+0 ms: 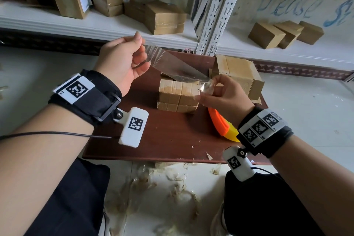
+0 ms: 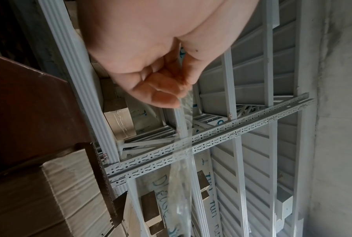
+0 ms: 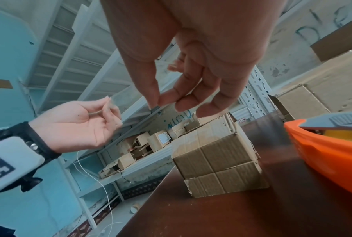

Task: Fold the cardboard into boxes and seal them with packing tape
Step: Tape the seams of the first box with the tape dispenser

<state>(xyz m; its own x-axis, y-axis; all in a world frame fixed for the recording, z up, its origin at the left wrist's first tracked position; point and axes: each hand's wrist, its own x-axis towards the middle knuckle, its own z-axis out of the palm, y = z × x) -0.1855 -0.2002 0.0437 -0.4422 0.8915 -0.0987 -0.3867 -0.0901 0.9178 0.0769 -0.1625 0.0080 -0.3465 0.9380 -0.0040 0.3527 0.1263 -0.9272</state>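
At mid-frame in the head view, the right hand [image 1: 224, 97] pinches one end of a clear strip of packing tape [image 1: 172, 65]; the left hand [image 1: 122, 61] pinches the other. The strip's long axis slants from upper left down to lower right, above a small folded brown cardboard box [image 1: 178, 96] on the dark red-brown wooden table [image 1: 168, 136]. An orange-and-yellow plastic tape dispenser [image 1: 222, 124] lies right of the small box, with bare tabletop towards the near edge. A larger cardboard box [image 1: 239, 73] stands behind.

Clear tape strip [image 1: 173, 64] stretched taut above small folded cardboard box [image 1: 178, 95] on table
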